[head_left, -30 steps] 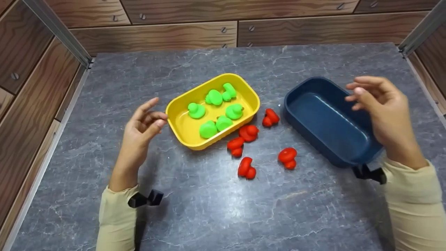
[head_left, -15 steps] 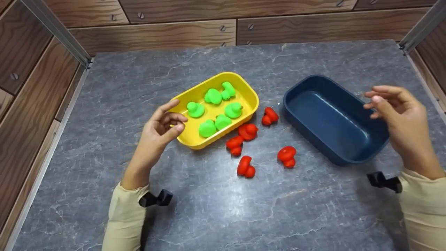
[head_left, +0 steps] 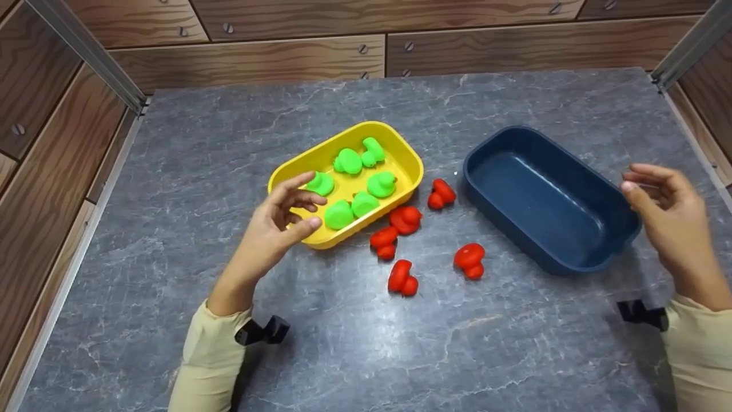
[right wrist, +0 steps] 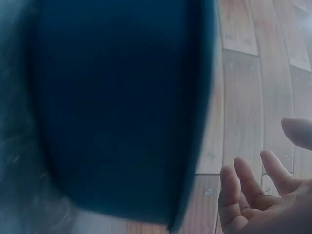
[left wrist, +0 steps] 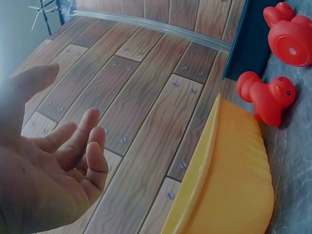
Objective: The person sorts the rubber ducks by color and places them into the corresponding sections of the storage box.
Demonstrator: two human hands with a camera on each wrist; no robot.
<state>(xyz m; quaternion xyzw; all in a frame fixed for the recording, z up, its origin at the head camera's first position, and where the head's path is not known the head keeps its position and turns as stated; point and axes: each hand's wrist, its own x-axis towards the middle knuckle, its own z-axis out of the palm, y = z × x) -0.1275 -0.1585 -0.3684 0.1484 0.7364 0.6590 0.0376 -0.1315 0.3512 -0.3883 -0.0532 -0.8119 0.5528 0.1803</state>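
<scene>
My left hand (head_left: 274,223) hovers over the left end of a yellow tub (head_left: 349,184). Its fingers are loosely bent and grip nothing, as the left wrist view also shows. Several green toy ducks (head_left: 381,185) lie in that tub; one is partly covered by the fingers. At the right, my right hand (head_left: 677,229) is held beside the right end of a dark blue tub (head_left: 549,200), thumb and fingers spread, holding nothing; in the head view its fingertips come close to the rim. No ducks show inside the blue tub. Between the tubs several red toy ducks (head_left: 469,260) lie on the tabletop.
The grey marbled tabletop (head_left: 492,355) is bounded by wood-patterned walls (head_left: 251,60) at the back and sides, with metal strips at the corners. A black mount (head_left: 263,331) sticks out from the left sleeve and another (head_left: 643,313) from the right.
My left hand has moved right, from beside the yellow tub to above its left end. The right hand has moved right and toward me, off the blue tub. Tubs and ducks stay put.
</scene>
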